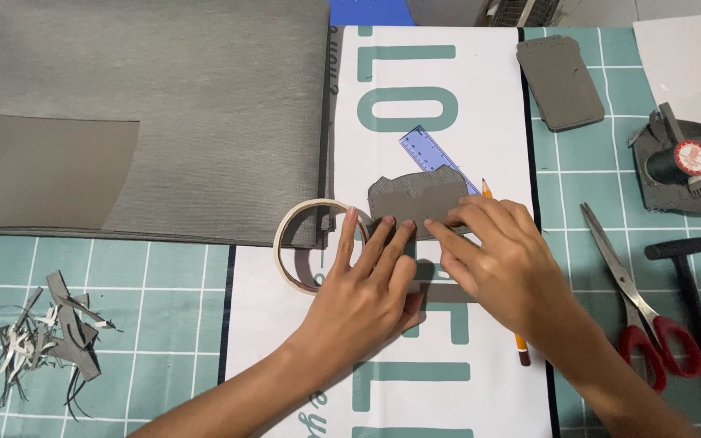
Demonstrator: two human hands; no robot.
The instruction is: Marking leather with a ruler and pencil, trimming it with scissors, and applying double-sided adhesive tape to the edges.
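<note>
Nearest the camera, the two forearms come up from the bottom edge and meet over the white printed sheet (440,162) that lies across the green cutting mat (164,324). The left hand (363,296) lies flat, palm down, fingers spread and extended, its fingertips pressing the lower edge of a small grey cut piece (415,199) with a scalloped top; it grips nothing. The right hand (501,264) is likewise open and palm down, its fingers angled leftward onto the right lower part of the same piece, so both hands pin or smooth it against the sheet rather than clasp it. Judging by what lies about, cutting looks already done: the piece has its shaped outline, grey offcuts (50,332) sit in a heap at the left on the mat, and the red-handled scissors (638,308) lie set down at the right beside a black hammer (691,308). A pencil (521,345) runs under the right hand, its tip showing beside the piece. A roll of tape (306,243) lies just left of the left fingers, and no tape appears on the piece yet. Beyond the piece a blue ruler (427,150) pokes out from under it. Farther off lie a large grey fabric sheet (164,105), another shaped grey piece (560,81), and a thread spool (683,162) on a grey scrap.
</note>
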